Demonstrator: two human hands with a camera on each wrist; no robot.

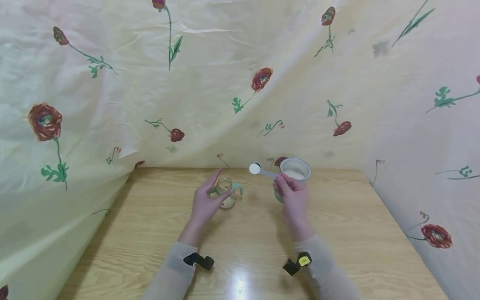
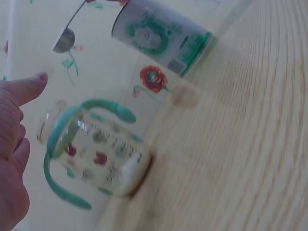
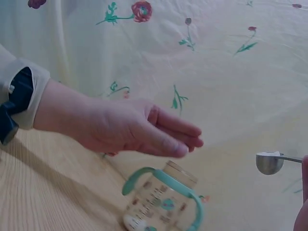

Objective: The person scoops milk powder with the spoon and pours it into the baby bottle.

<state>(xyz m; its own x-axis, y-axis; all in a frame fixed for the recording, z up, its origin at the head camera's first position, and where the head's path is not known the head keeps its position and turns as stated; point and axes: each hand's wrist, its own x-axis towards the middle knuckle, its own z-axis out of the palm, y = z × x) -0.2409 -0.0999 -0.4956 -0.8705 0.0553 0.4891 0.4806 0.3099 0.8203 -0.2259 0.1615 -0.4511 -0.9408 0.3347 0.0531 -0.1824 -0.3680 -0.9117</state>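
Note:
A clear baby bottle with two mint-green handles and printed figures stands uncapped on the table, with something white at its bottom. My left hand is beside the bottle, thumb and fingers spread apart. In the right wrist view, that hand appears clear of the bottle's neck. My right hand pinches the handle of a metal measuring spoon. White powder fills the spoon's bowl, held level in the air between bottle and tin. Behind the right hand is an open white-and-green tin with white powder inside.
The bottle and tin stand towards the back of a light wooden table. A cream cloth with red poppies hangs behind the table and along both sides. Each wrist carries a dark strapped camera.

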